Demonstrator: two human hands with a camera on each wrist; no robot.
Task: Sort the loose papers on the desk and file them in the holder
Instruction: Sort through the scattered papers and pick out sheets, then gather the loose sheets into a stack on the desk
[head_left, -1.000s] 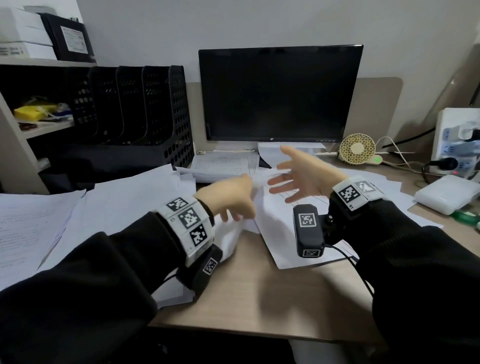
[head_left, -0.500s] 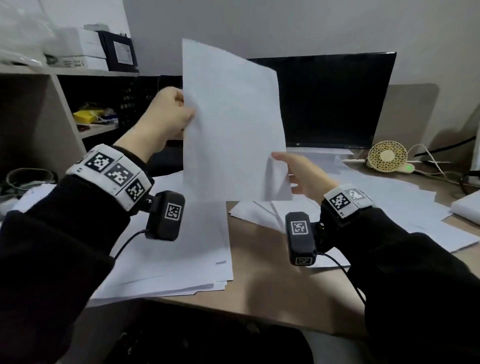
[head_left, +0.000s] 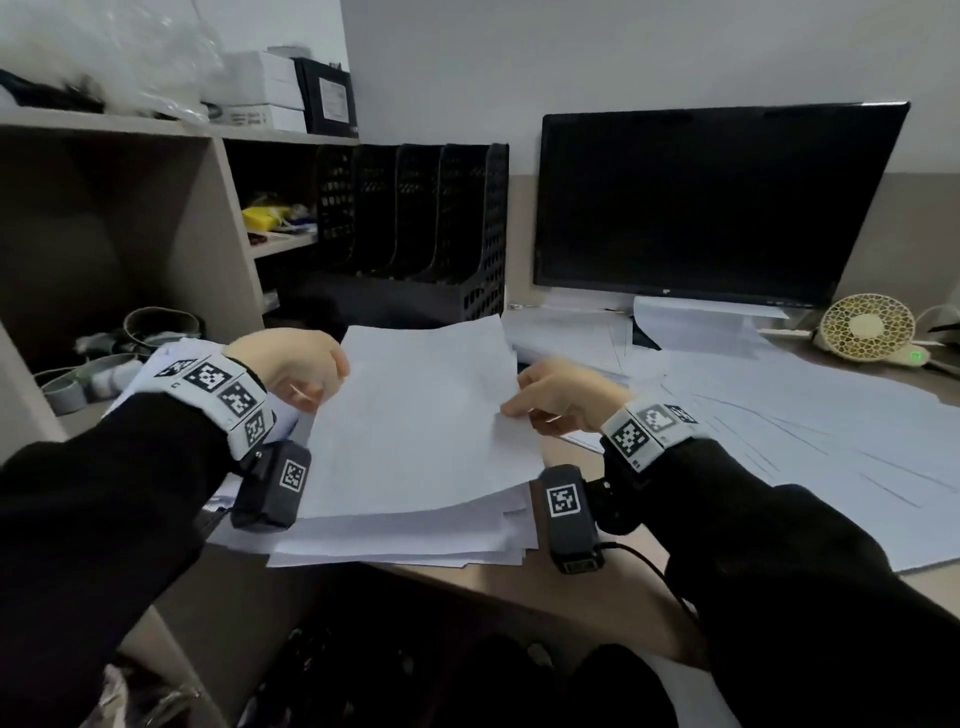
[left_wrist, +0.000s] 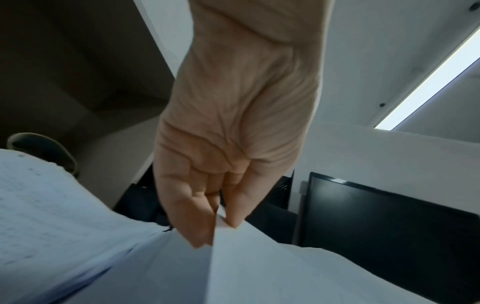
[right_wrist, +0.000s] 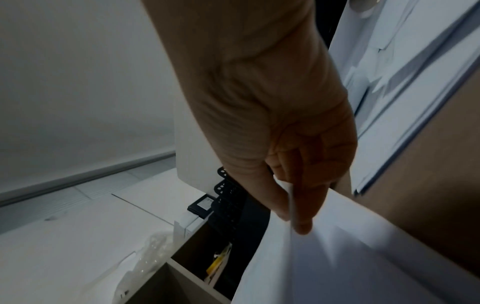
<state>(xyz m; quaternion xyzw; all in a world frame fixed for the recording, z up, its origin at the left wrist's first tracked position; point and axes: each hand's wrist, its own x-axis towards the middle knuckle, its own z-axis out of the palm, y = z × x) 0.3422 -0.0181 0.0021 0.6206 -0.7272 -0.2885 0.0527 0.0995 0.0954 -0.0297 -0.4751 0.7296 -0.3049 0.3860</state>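
A white sheet of paper (head_left: 421, 415) hangs nearly flat just above a stack of papers (head_left: 405, 535) at the desk's front left. My left hand (head_left: 306, 374) pinches the sheet's left edge, and the left wrist view shows thumb and fingers (left_wrist: 205, 226) closed on the sheet (left_wrist: 272, 267). My right hand (head_left: 550, 402) pinches the sheet's right edge, seen close in the right wrist view (right_wrist: 296, 216). The black mesh file holder (head_left: 415, 228) stands behind the stack, its slots showing no paper. More loose papers (head_left: 779, 426) cover the desk to the right.
A dark monitor (head_left: 711, 202) stands at the back, with papers under its base. A small cream fan (head_left: 867, 327) sits at the far right. On the left is a shelf unit (head_left: 156, 218) with boxes on top and tape rolls (head_left: 78, 379) below.
The sheet, held upright in front of the monitor half a second ago, has come down almost flat over the left stack. Both hands dropped with it.
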